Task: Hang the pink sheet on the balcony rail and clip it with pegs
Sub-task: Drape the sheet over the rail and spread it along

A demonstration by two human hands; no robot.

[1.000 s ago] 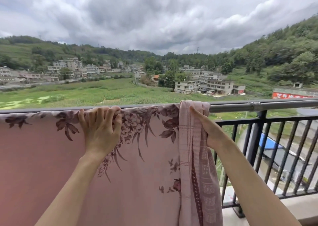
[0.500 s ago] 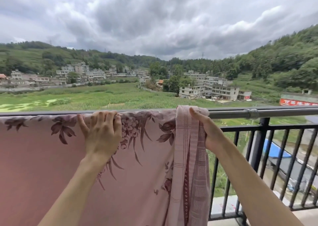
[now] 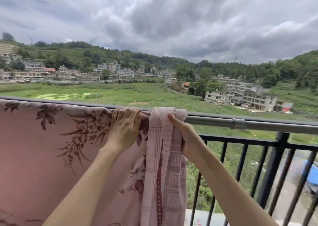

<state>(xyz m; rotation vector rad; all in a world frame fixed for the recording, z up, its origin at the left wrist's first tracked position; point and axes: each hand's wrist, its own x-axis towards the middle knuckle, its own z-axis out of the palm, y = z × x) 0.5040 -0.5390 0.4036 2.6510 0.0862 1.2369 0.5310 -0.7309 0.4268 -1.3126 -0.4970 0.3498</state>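
Pink sheet (image 3: pixel 43 148) draped over balcony rail (image 3: pixel 258 123); left hand (image 3: pixel 124 128) presses it there, right hand (image 3: pixel 185 136) grips bunched edge. Hanging step. No pegs visible; spread, then clip.

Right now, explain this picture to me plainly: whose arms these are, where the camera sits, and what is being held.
The camera is worn on a person's head, looking forward and down, so both bare arms are that person's own. The left hand presses the pink sheet, printed with dark flowers, onto the balcony rail. The right hand grips the sheet's bunched checked edge, which hangs over the rail. Black bars stand below. No pegs are visible. Beyond lie fields, houses and hills.
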